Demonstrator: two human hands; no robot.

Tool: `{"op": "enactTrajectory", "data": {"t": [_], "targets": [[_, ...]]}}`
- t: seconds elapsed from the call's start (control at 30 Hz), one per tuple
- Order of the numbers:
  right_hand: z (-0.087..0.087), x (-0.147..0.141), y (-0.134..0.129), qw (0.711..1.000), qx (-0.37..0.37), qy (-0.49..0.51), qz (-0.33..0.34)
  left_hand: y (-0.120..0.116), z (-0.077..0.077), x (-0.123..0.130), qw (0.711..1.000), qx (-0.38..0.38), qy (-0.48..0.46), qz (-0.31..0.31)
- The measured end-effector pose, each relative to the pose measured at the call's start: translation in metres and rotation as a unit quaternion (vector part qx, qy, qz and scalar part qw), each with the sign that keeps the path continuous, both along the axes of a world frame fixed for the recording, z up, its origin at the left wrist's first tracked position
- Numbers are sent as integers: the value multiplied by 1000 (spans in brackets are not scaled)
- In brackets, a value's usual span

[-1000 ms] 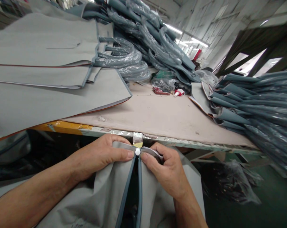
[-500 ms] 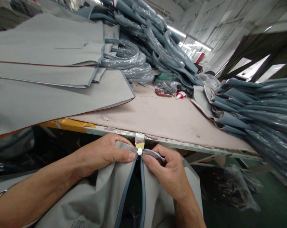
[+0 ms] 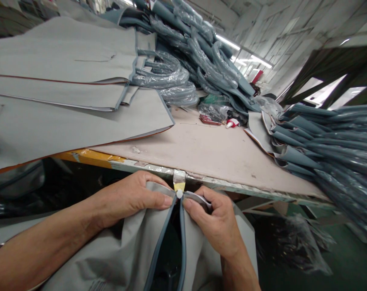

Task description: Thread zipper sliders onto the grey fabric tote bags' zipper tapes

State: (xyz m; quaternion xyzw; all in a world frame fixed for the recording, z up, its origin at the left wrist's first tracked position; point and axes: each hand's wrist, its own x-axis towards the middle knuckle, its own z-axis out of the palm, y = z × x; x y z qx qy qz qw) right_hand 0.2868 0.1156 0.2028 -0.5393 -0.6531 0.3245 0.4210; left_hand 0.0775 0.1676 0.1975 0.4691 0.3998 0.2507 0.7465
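**Two hands pinching grey fabric at a white snap, front edge of counter**

Count, near to far: two hands, one grey fabric piece [image 3: 131, 246] with two blue-piped edges, one white snap [image 3: 179, 194], one yellowish tape tab [image 3: 179, 180] on the counter [image 3: 207, 151] edge.

Left hand [image 3: 131, 198]: palm down, fingers curled over the fabric's left edge, thumb tip pressed just left of the snap, clamped on the fabric.

Right hand [image 3: 215, 220]: fingers bent, thumb and forefinger closed on the right edge, just right of the snap. The two piped edges meet at the snap and spread apart below it. Fabric hangs below the counter edge.

Farther: three or so flat grey panels [image 3: 64, 97] stacked left. One red-capped white bottle [image 3: 232, 123] mid-counter. Two heaps of plastic-wrapped blue-grey pieces, rear [image 3: 186, 56] and right [image 3: 331, 145]; number uncountable.
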Motion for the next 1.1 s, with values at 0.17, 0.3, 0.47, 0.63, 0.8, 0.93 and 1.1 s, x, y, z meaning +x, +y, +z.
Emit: {"op": "enactTrajectory", "data": {"t": [0.17, 0.3, 0.47, 0.63, 0.8, 0.93, 1.1], "targets": [[0, 0, 1, 1000, -1, -4, -5, 0, 3, 3, 1000, -9, -19, -2], [1, -1, 2, 1000, -14, 4, -6, 0, 4, 2, 1000, -4, -12, -4], [2, -3, 2, 1000, -21, 18, -1, 0, 3, 3, 999, 27, 14, 8], [3, -3, 1, 999, -23, 40, -6, -1, 7, 8, 1000, 12, -3, 29], [2, -4, 1, 999, -18, 42, -5, 0, 12, 10, 998, 19, 27, 43], [-1, -4, 4, 999, 1, 50, -18, 3, 12, 13, 996, 50, 41, 60], [-5, -3, 5, 999, -17, 45, -8, 4, 6, 9, 995, 41, 79, 42]]}}
